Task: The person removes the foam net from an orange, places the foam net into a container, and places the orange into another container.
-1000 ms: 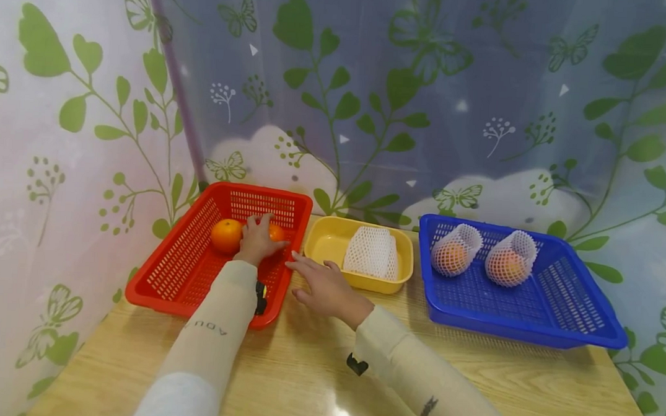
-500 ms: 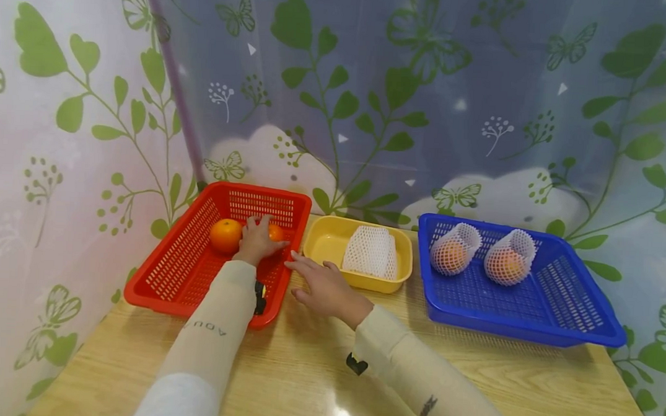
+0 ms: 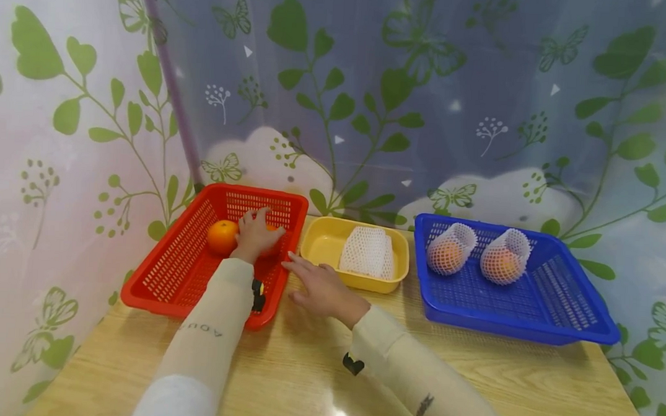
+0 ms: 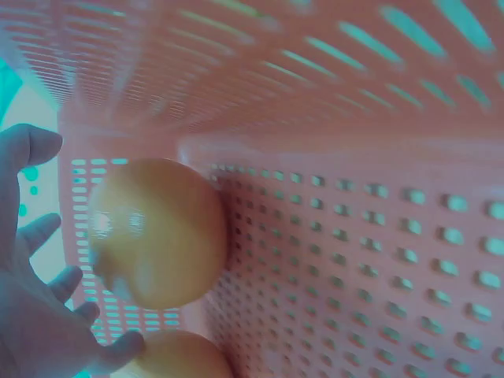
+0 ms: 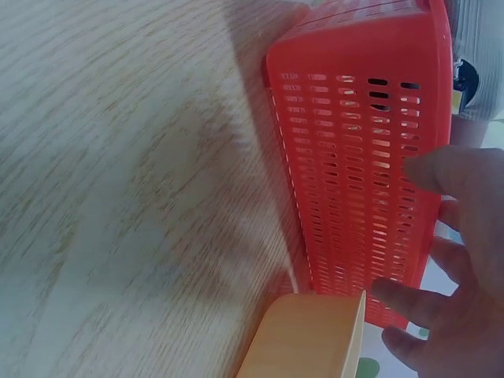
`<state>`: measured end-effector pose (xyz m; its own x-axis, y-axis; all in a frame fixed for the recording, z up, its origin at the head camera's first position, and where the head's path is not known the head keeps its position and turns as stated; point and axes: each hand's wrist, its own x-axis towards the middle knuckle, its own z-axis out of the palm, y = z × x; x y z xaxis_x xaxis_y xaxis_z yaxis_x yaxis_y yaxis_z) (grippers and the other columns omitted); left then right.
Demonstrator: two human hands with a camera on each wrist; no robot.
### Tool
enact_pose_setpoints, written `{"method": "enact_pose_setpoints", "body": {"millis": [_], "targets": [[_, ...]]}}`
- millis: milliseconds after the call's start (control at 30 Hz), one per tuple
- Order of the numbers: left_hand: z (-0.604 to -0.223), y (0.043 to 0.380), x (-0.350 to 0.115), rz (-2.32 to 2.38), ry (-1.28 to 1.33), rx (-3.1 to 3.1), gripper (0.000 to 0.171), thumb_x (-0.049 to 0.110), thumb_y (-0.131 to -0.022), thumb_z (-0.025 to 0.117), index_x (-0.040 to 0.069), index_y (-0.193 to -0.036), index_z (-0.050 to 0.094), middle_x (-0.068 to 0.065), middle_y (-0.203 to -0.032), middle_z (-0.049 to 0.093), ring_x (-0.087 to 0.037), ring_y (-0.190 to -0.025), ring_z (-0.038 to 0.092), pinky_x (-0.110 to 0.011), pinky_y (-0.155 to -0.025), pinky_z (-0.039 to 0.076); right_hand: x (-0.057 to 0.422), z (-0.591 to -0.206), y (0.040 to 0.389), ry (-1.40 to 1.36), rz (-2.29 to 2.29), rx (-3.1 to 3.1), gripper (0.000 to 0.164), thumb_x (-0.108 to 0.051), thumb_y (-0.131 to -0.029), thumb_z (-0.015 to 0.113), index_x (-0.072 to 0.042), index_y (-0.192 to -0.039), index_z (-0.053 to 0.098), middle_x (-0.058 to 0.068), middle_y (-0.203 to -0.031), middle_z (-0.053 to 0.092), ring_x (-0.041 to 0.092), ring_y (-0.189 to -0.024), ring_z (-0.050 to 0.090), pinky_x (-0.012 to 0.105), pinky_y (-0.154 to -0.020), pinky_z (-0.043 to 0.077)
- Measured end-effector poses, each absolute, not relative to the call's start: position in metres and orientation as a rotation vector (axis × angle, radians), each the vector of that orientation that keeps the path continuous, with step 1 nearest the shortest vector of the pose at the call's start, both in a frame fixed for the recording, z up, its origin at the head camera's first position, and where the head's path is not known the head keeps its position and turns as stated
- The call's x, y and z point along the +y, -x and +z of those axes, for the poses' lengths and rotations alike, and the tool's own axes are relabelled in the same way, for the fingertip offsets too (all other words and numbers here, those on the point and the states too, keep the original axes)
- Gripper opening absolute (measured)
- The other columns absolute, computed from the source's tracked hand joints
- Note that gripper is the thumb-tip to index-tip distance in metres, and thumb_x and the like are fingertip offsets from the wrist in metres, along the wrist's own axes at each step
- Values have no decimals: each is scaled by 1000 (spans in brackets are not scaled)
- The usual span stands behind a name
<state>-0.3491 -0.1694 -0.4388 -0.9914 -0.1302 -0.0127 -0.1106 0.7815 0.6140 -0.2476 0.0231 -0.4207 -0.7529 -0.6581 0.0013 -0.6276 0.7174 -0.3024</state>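
Observation:
My left hand (image 3: 256, 234) hovers in the red basket (image 3: 195, 289) with its fingers spread, partly covering one of two oranges. The other orange (image 3: 222, 238) lies just left of the hand in the head view. From the left wrist, one orange (image 4: 161, 232) shows whole beside the fingers and a second orange (image 4: 181, 358) is cut off at the lower edge, near a fingertip. My right hand (image 3: 326, 291) reaches palm down toward the basket's right rim, fingers extended and holding nothing. Its fingertips are right by that rim, next to the yellow tray (image 3: 322, 248).
White foam net sleeves (image 3: 367, 253) lie in the yellow tray. A blue basket (image 3: 507, 318) on the right holds two round fruits in foam nets, a left one (image 3: 448, 256) and a right one (image 3: 500, 265). Everything stands on a wooden table (image 3: 303, 368) before a patterned curtain.
The left hand has lifted slightly and shifted a little toward the back of the red basket, its fingers still spread. The right hand keeps its place; the head view has drifted slightly.

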Motion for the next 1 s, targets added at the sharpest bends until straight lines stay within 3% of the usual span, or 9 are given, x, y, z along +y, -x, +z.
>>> {"method": "enact_pose_setpoints", "body": {"millis": [200, 333, 500, 700, 900, 1000], "targets": [[-420, 346, -166, -1099, -268, -2813, 61, 37, -94, 57, 14, -145, 36, -21, -149, 23, -39, -138, 17, -66, -105, 21, 33, -418, 248, 1142, -594, 2762, 61, -24, -95, 61, -17, -150, 36, 5, -159, 25, 24, -141, 34, 45, -111, 34], [-396, 343, -156, -1152, -271, -2772, 56, 34, -95, 54, 14, -144, 37, -20, -149, 24, -38, -137, 20, -64, -104, 24, 48, -413, 245, 1259, -658, 2766, 56, -21, -94, 62, -14, -146, 42, 9, -155, 33, 28, -137, 39, 47, -109, 37], [-358, 332, -135, -1222, -126, -2742, 53, 31, -95, 53, 16, -143, 39, -18, -150, 23, -39, -135, 27, -61, -102, 30, 75, -400, 239, 1378, -656, 2811, 50, -21, -93, 65, -12, -140, 50, 14, -147, 43, 30, -130, 48, 46, -105, 41], [-319, 308, -104, -1224, 143, -2758, 56, 29, -96, 55, 18, -147, 35, -15, -154, 22, -38, -132, 39, -56, -107, 33, 112, -382, 231, 1471, -550, 2849, 50, -22, -93, 66, -10, -139, 49, 16, -143, 46, 33, -120, 55, 47, -99, 46], [-303, 287, -81, -1152, 300, -2804, 63, 31, -96, 57, 22, -152, 29, -12, -157, 20, -36, -138, 32, -64, -107, 26, 142, -373, 225, 1482, -499, 2850, 51, -22, -94, 65, -9, -140, 48, 16, -142, 47, 33, -117, 57, 47, -98, 47], [-305, 280, -75, -1128, 337, -2806, 64, 33, -96, 58, 23, -152, 28, -12, -158, 16, -38, -139, 30, -65, -106, 27, 157, -372, 220, 1429, -526, 2877, 54, -25, -94, 65, -10, -143, 45, 16, -143, 45, 27, -108, 62, 44, -94, 50]]}}
